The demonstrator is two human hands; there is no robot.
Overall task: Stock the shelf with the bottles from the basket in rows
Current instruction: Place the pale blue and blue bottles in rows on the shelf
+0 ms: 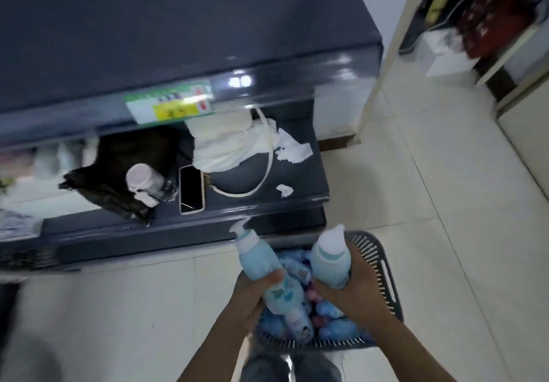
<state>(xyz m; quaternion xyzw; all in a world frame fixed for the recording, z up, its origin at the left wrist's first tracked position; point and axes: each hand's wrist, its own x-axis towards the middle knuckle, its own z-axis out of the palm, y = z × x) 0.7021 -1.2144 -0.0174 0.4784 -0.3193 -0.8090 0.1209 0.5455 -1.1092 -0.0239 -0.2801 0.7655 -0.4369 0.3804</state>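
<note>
A grey slotted basket [383, 265] sits on the floor at the bottom centre, filled with several blue and pink bottles [329, 328]. My left hand [252, 295] grips a tall light-blue pump bottle [258, 258] lifted above the basket, nozzle pointing up-left. My right hand [353, 289] grips a squat blue bottle with a white cap [329, 259], also raised over the basket. The dark grey shelf unit [243, 218] stands just beyond the basket, and its lower board is level with the bottle tops.
On the shelf board lie a black bag [118, 173], a pink-lidded jar [142, 181], a phone [191, 188], a white cloth [228, 140] with a cord, and paper scraps [292, 149]. A label [169, 103] hangs on the upper shelf edge. Pale tiled floor [430, 173] lies to the right.
</note>
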